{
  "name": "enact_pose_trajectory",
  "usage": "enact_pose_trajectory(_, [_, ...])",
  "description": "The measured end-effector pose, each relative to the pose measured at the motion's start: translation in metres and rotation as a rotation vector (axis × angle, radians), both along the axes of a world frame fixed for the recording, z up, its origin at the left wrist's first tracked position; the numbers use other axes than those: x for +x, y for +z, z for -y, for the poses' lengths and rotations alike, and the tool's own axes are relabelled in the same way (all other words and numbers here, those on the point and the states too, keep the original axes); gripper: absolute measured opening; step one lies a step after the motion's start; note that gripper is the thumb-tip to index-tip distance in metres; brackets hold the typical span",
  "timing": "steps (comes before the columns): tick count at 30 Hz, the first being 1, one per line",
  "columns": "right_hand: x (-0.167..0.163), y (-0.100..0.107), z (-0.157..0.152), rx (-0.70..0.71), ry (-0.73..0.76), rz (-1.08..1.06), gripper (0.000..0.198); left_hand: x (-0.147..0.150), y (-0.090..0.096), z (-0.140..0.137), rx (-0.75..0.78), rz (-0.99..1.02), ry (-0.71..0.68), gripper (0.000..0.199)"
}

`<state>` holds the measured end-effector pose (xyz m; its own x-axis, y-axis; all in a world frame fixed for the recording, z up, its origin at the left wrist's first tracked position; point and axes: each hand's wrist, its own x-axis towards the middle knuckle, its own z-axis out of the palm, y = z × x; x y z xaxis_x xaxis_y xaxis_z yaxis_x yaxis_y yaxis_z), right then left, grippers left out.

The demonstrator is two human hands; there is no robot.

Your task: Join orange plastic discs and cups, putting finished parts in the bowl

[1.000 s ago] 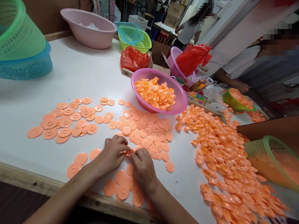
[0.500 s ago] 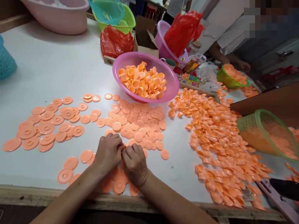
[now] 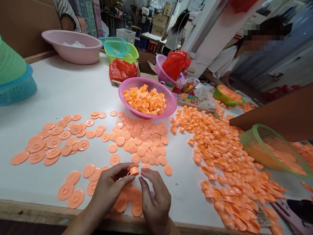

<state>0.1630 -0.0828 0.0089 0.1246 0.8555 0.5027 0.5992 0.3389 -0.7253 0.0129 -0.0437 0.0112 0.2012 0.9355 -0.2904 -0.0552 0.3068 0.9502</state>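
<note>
Pinching a cup (image 3: 134, 171) in the left grip (image 3: 110, 184).
Holding the right grip (image 3: 156, 195) just beside it, thumb and finger apart, over the surface (image 3: 188, 202).

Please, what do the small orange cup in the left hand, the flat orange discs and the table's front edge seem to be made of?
Small orange cup: probably moulded plastic, smooth, somewhat glossy, evenly coloured.
Flat orange discs: likely plastic too, shiny, some catching glare.
Table's front edge: apparently unpainted wood, dull, with a dark knot-like mark.
</note>
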Motion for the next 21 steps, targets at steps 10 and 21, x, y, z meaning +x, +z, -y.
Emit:
enact_pose_trajectory(10, [0.003,0.002,-0.004,-0.137,0.0,-0.163,0.026,0.015,0.015,0.01,0.376,-0.277,-0.176,0.014])
enact_pose_trajectory(21, [0.019,0.01,-0.061,-0.343,0.066,-0.372,0.023,0.012,0.003,-0.015,0.449,-0.521,-0.091,0.032])
